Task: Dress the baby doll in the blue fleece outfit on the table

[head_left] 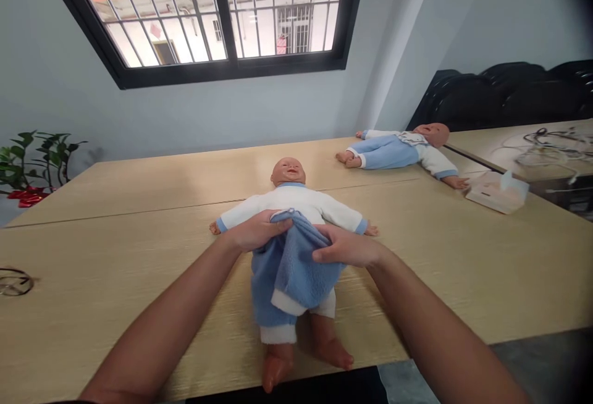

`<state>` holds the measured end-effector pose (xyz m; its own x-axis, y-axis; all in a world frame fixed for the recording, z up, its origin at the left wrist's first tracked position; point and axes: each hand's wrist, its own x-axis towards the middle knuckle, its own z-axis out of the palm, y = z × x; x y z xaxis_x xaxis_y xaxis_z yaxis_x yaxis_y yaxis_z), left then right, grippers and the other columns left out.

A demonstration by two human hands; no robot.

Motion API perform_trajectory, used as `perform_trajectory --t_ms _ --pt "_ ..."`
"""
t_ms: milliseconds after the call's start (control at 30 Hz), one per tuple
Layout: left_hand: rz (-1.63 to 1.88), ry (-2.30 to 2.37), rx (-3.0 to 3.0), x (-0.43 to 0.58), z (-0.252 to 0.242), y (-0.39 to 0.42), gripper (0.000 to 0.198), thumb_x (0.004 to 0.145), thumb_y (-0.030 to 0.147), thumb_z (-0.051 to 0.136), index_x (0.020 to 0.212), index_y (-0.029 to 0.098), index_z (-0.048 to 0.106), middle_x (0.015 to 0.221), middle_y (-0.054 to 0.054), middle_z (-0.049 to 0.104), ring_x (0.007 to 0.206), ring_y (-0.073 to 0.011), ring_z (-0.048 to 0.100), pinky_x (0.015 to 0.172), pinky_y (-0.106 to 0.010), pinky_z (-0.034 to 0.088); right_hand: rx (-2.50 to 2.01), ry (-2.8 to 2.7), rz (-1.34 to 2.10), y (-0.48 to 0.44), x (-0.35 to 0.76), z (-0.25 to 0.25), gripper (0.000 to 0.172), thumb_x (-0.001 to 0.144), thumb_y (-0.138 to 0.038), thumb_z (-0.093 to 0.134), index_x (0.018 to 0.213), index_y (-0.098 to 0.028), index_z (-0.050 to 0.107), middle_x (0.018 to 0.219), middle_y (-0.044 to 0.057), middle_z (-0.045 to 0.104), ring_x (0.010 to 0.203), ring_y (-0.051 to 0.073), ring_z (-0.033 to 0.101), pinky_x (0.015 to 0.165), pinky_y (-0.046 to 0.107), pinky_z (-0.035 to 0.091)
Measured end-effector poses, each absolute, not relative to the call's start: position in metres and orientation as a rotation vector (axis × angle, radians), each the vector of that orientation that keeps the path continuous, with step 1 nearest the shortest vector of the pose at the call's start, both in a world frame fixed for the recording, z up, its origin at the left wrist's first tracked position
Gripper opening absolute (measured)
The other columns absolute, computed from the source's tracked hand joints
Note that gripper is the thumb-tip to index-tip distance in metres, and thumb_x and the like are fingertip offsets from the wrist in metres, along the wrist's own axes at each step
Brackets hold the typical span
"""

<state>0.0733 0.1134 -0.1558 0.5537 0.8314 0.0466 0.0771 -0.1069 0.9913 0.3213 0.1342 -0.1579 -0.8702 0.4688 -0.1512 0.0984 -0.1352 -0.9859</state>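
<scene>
The doll point(296, 203) is lying face up at the near edge of the table point(115, 256), feet toward you. Your left hand point(257, 231) and right hand point(347, 246) are pinching the waist of its blue trousers point(296, 274), one per side, bunching the fabric level. A second doll point(398, 147) and a box point(498, 191) are lying far right, obstructing nothing.

Worker's arms seen from the head camera: both forearms point(185, 305) bare to the picture's lower edge; left hand point(257, 231) and right hand point(345, 248) ungloved, wrists uncovered.
</scene>
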Motion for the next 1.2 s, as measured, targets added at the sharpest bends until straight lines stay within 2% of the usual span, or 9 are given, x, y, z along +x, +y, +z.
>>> perform_trajectory --t_ms 167,267,333,433,533,667,833,1033,1200 --pt "0.763 0.72 1.449 0.08 -0.164 0.109 0.066 0.089 0.067 0.065 0.131 0.017 0.067 0.129 -0.013 0.071 0.114 -0.0277 0.066 0.104 -0.04 0.049 -0.583 -1.611 2.087 0.141 0.323 -0.166 0.037 0.081 -0.046 0.084 0.099 -0.015 0.074 0.092 0.004 0.075 0.078 0.014 0.068 0.075 0.026 0.053" --pt "0.521 0.718 1.542 0.073 -0.16 0.109 0.074 0.074 0.071 0.077 0.124 0.016 0.07 0.117 -0.011 0.075 0.104 -0.0275 0.069 0.092 -0.038 0.054 -0.466 -1.378 2.075 0.139 0.319 -0.172 0.039 0.079 -0.045 0.087 0.099 -0.015 0.073 0.091 0.004 0.075 0.077 0.014 0.068 0.074 0.025 0.053" --pt "0.382 0.769 1.591 0.068 -0.158 0.111 0.068 0.07 0.068 0.082 0.113 0.016 0.073 0.108 -0.009 0.077 0.095 -0.0258 0.069 0.084 -0.035 0.055 -0.452 -1.3 2.126 0.133 0.317 -0.173 0.038 0.079 -0.044 0.087 0.099 -0.016 0.072 0.092 0.004 0.074 0.079 0.014 0.068 0.073 0.024 0.054" --pt "0.455 0.843 1.598 0.065 -0.16 0.115 0.059 0.079 0.067 0.075 0.109 0.016 0.074 0.107 -0.009 0.077 0.095 -0.0246 0.07 0.088 -0.036 0.055 -0.499 -1.29 2.211 0.126 0.315 -0.172 0.041 0.078 -0.042 0.088 0.105 -0.017 0.071 0.093 0.003 0.073 0.078 0.013 0.068 0.073 0.024 0.053" --pt "0.754 0.816 1.492 0.069 -0.168 0.117 0.068 0.082 0.073 0.068 0.118 0.015 0.072 0.119 -0.013 0.074 0.109 -0.0268 0.068 0.102 -0.039 0.051 -0.515 -1.385 2.254 0.125 0.315 -0.171 0.051 0.07 -0.043 0.092 0.109 -0.018 0.069 0.09 0.001 0.071 0.075 0.012 0.065 0.068 0.021 0.051" --pt "0.926 0.77 1.329 0.077 -0.175 0.112 0.071 0.086 0.073 0.064 0.123 0.012 0.068 0.121 -0.016 0.073 0.107 -0.0269 0.069 0.098 -0.039 0.053 -0.553 -1.555 2.199 0.135 0.318 -0.17 0.051 0.066 -0.039 0.095 0.103 -0.015 0.069 0.089 0.001 0.071 0.073 0.011 0.063 0.066 0.02 0.05" --pt "0.589 0.809 1.586 0.08 -0.156 0.1 0.071 0.083 0.074 0.066 0.122 0.015 0.068 0.113 -0.01 0.074 0.098 -0.0234 0.068 0.086 -0.032 0.055 -0.562 -1.533 2.069 0.143 0.32 -0.173 0.042 0.069 -0.044 0.093 0.081 -0.014 0.066 0.07 -0.003 0.064 0.056 0.007 0.053 0.054 0.018 0.043" --pt "0.302 1.038 1.825 0.084 -0.14 0.093 0.064 0.073 0.067 0.079 0.111 0.016 0.07 0.101 -0.006 0.074 0.091 -0.0245 0.067 0.081 -0.033 0.054 -0.475 -1.425 2.054 0.134 0.316 -0.176 0.049 0.07 -0.047 0.093 0.096 -0.014 0.069 0.08 0.001 0.068 0.065 0.01 0.059 0.061 0.021 0.048" --pt "0.488 0.805 1.795 0.081 -0.147 0.097 0.047 0.088 0.056 0.071 0.114 0.016 0.071 0.113 -0.007 0.075 0.103 -0.0251 0.066 0.095 -0.036 0.053 -0.426 -1.526 2.161 0.134 0.317 -0.172 0.061 0.061 -0.046 0.097 0.105 -0.014 0.07 0.084 0.0 0.069 0.067 0.009 0.058 0.058 0.017 0.046"
